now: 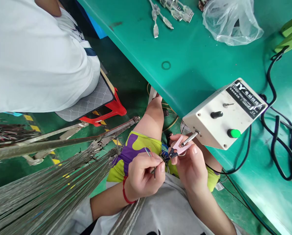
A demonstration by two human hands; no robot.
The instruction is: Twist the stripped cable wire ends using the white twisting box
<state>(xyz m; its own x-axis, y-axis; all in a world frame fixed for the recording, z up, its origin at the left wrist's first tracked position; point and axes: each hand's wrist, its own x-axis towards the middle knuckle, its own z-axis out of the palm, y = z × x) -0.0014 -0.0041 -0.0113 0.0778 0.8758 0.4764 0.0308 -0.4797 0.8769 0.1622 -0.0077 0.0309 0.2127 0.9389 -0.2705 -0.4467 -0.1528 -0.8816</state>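
In my left hand (pixel 146 174), which wears a red cord bracelet at the wrist, thin dark wire ends (pixel 155 171) are pinched between thumb and fingers. My right hand (pixel 191 163) is closed around a pink clip (pixel 181 147) with black jaws. That clip sits at the end of a metal shaft (pixel 190 138), which comes out of a white machine box (pixel 225 112). The jaws point toward my left fingers. Whether a wire lies between them is too small to tell. Below, bundles of grey braided cable (pixel 69 184) run off to the left.
A green table (pixel 185 62) bears the box, black power cords (pixel 274 130), clear USB cables (pixel 160 19) and a plastic bag (pixel 231 23). On the left, a person in a white shirt (pixel 43 58) sits on a red stool (pixel 111 109). A long bar (pixel 69 140) crosses near the cables.
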